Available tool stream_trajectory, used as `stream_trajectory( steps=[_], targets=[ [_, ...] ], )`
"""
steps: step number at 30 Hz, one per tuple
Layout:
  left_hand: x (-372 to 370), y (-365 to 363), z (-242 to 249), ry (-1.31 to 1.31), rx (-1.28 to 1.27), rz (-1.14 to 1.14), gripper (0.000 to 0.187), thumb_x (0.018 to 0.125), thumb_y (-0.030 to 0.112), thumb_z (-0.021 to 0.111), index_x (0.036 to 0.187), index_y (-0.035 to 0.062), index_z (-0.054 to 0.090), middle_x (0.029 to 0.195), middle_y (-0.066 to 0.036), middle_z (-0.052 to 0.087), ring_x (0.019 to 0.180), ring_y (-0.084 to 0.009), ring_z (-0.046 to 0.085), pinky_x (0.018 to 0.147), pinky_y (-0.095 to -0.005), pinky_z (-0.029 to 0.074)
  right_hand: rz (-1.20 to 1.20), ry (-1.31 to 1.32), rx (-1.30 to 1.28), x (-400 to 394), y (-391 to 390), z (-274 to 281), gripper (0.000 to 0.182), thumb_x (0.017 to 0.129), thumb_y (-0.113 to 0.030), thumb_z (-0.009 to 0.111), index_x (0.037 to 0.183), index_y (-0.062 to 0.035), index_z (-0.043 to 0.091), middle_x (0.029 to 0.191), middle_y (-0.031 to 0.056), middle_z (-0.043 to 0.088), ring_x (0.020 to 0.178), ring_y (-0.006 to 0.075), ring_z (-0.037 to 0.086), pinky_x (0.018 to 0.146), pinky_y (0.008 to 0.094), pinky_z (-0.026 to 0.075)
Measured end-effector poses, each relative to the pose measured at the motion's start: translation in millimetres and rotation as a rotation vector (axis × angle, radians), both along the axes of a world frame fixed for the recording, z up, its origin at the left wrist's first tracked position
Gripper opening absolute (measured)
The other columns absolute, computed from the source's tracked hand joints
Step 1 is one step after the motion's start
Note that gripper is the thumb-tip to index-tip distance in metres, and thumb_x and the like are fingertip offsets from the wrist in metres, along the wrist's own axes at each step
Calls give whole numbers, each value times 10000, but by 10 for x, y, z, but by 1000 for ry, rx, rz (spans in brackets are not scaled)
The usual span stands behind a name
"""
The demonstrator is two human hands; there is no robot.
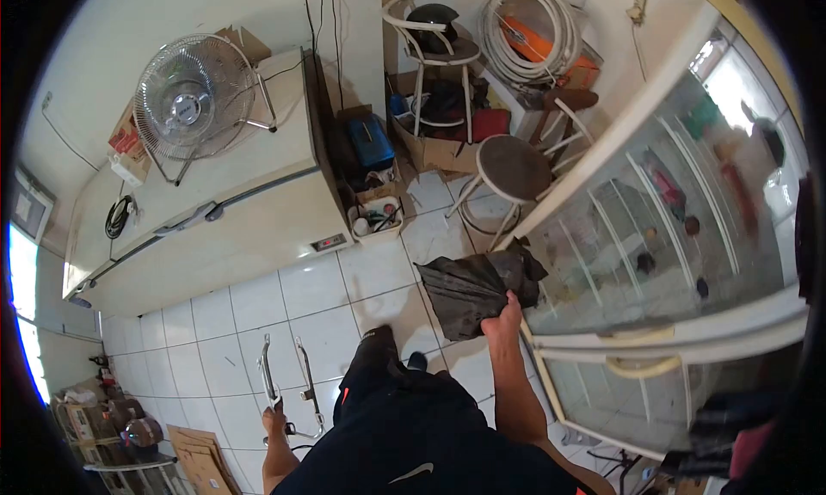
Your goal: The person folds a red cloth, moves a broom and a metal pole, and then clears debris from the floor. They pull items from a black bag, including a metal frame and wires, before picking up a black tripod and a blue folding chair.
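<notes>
My left hand (pixel 274 419), low on the left, is closed around a shiny bent-tube metal frame (pixel 266 368), whose two bars point away from me above the floor. In my right hand (pixel 504 316) a crumpled black plastic bag (pixel 460 293) is gripped, the thumb lying over its gathered part. The bag spreads out to the left of that hand, beside the corner of the glass-door cabinet (pixel 538 344). What the bag contains, if anything, is hidden.
A white chest freezer (pixel 224 245) carries a wire-cage fan (pixel 185 108). Round-seated chairs (pixel 514 170) and boxes crowd the far wall, below a coiled white hose (pixel 572 39). A bin of small items (pixel 376 218) stands by the freezer. Flattened cardboard (pixel 200 461) lies lower left.
</notes>
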State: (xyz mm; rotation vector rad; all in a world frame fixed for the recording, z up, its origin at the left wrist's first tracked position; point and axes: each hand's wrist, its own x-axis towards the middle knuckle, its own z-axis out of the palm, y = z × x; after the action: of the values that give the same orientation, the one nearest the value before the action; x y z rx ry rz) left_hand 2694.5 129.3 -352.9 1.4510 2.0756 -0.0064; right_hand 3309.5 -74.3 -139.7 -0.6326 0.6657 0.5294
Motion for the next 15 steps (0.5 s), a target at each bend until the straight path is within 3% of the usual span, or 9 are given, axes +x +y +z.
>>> stream_trajectory(
  steps=[1,3,5,8,13,15],
  targets=[
    [285,-11,226,34,4,-68,471,787,436,607,738,-30,565,669,-206,606,621,-354,607,585,-433,488,20,1,45,276,205,-62,390,920,-258,400,1195,-14,531,1290,168,491,1162,364,478,1017,511,346],
    [297,83,-361,37,-21,41,476,788,440,610,745,-33,572,690,-214,614,655,-365,616,609,-440,488,62,5,41,758,658,-116,395,917,-265,400,1194,-16,533,1286,172,493,1162,361,480,1017,512,345],
    [518,189,-624,75,-35,92,475,785,435,610,766,-38,583,758,-232,628,747,-387,625,668,-449,485,111,-34,50,1177,1183,-64,385,905,-257,415,1177,-18,546,1270,172,506,1159,350,484,1016,503,348],
    [1114,302,-380,235,-42,-110,451,782,411,613,788,-38,582,799,-241,628,798,-392,620,697,-444,484,123,-29,18,1867,1864,-159,369,904,-255,429,1168,-21,537,1243,159,523,1115,344,516,965,481,408],
    [2024,623,-117,207,-50,14,383,862,338,561,838,-45,568,822,-250,618,805,-398,608,671,-461,470,157,13,-80,2863,2775,-155,345,889,-253,461,1136,-25,538,1216,155,532,1067,345,529,949,480,411],
    [2397,841,123,146,-23,164,370,825,324,598,829,-45,567,785,-229,617,762,-387,610,645,-456,468,196,20,-85,3255,3177,-11,353,882,-251,479,1147,-23,528,1222,149,528,1068,340,524,952,485,404]
  ],
)
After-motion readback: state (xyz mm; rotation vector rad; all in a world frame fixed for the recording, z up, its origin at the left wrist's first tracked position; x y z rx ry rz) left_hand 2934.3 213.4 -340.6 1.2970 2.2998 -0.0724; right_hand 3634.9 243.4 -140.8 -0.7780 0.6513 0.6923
